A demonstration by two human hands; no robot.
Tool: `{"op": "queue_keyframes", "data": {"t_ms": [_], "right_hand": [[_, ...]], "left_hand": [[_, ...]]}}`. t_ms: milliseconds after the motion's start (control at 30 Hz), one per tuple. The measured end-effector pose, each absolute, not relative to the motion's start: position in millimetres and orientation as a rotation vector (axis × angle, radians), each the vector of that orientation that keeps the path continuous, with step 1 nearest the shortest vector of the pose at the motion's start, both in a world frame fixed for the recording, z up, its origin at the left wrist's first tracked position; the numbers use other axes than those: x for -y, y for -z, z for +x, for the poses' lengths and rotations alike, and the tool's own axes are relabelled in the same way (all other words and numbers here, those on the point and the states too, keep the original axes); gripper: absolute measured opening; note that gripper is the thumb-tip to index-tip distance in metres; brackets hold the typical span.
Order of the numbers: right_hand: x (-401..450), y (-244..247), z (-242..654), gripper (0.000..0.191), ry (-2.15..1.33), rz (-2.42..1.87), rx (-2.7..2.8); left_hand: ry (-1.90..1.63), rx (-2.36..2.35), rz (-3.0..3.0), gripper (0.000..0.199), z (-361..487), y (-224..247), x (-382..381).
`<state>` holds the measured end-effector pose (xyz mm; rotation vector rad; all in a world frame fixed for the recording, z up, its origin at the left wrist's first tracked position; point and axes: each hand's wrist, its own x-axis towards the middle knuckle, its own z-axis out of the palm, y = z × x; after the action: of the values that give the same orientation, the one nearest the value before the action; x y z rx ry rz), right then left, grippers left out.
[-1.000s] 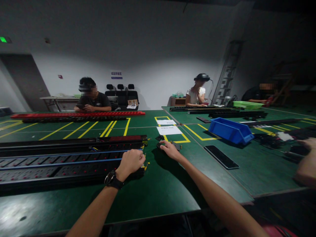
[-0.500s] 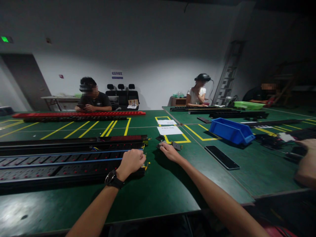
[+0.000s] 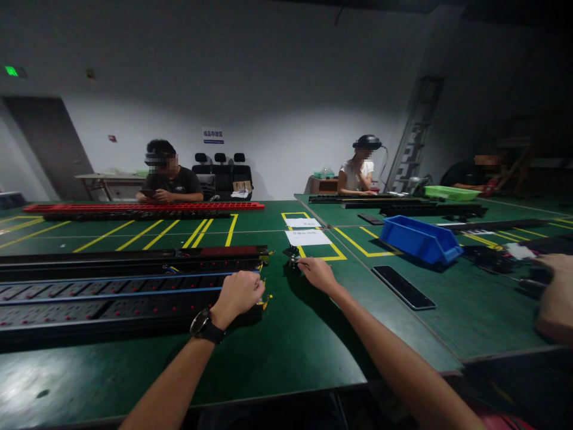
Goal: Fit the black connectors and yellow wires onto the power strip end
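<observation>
My left hand (image 3: 242, 292), with a dark watch on its wrist, lies curled over the right end of a long black rail (image 3: 134, 306) with red dots and blue edge strips. Whatever is under its fingers is hidden. Small yellow tips (image 3: 267, 300) stick out from the rail's end beside it. To the right, my right hand (image 3: 321, 276) has thumb and finger pinched at a small dark part (image 3: 293, 261) on the green table. Just behind it sits another small black piece (image 3: 290, 251). A second black rail (image 3: 134, 258) lies behind the first.
A blue bin (image 3: 418, 239) and a black phone (image 3: 403, 286) are to the right. White paper sheets (image 3: 308, 237) lie ahead within yellow tape. Farther off lies a red rail (image 3: 143, 208). Several people sit around; another person's arm (image 3: 557, 292) shows at the right edge.
My right hand has shifted slightly right and turned, its fingertips now at the small dark part. The flat dark plate seen beside it before is out of sight. My left hand stays put.
</observation>
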<state>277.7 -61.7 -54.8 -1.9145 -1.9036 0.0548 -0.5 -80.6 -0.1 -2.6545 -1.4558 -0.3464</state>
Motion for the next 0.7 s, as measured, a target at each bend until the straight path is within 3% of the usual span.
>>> {"op": "queue_keyframes", "data": {"t_ms": [400,700], "right_hand": [[70,44,278,0.035,0.011,-2.125,1.990],[75,39,279,0.036,0.038,-2.047,2.130]], "left_hand": [[0.366,1.450,-2.662,0.036,-1,0,81],[0.344,1.460,-2.662,0.032,-1,2,81]]}}
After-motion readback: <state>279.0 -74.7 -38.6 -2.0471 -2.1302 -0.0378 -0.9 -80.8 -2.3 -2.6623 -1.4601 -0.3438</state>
